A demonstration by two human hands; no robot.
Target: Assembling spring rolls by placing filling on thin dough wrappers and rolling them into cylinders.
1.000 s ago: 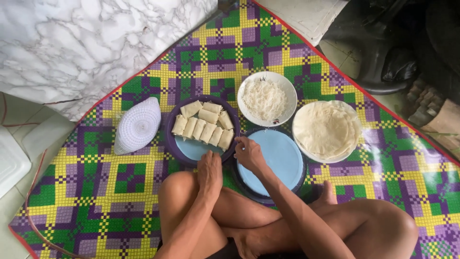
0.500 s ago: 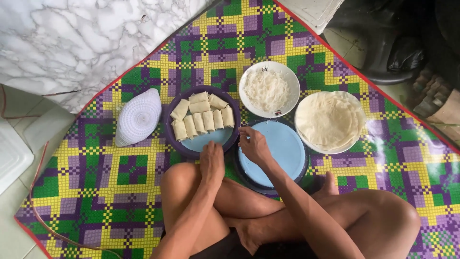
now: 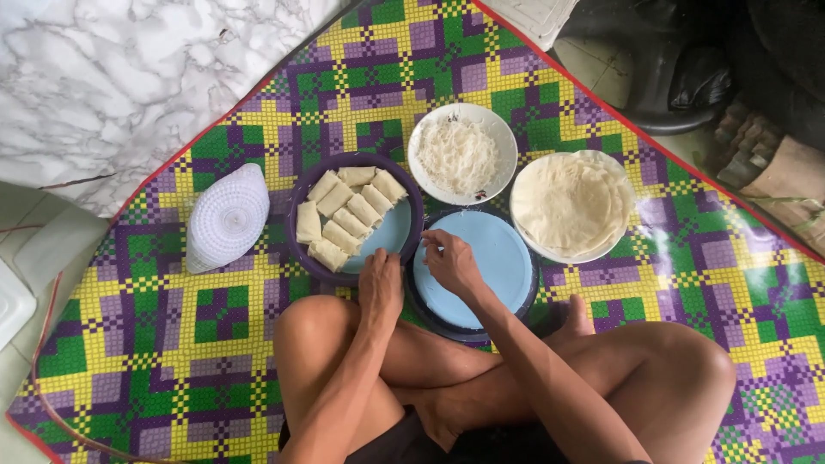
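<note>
I sit cross-legged on a chequered mat. My left hand (image 3: 381,286) rests on the near rim of a dark purple plate (image 3: 296,258) that holds several pale rolled wraps (image 3: 344,210). My right hand (image 3: 451,262) lies with bent fingers on the left edge of an empty round blue plate (image 3: 490,258), holding nothing that I can see. Behind the blue plate stands a white bowl of thin white noodles (image 3: 461,153). To its right is a white bowl with a stack of thin round wrappers (image 3: 571,204).
A white mesh dome cover (image 3: 228,217) lies left of the purple plate. The purple, yellow and green mat (image 3: 172,344) has a red edge. A white marbled slab (image 3: 112,77) is at the upper left. My knees (image 3: 318,326) frame the plates.
The view has drawn closer and shifted slightly. Both hands stay near the plates; the right hand has settled lower on the blue plate's edge.
</note>
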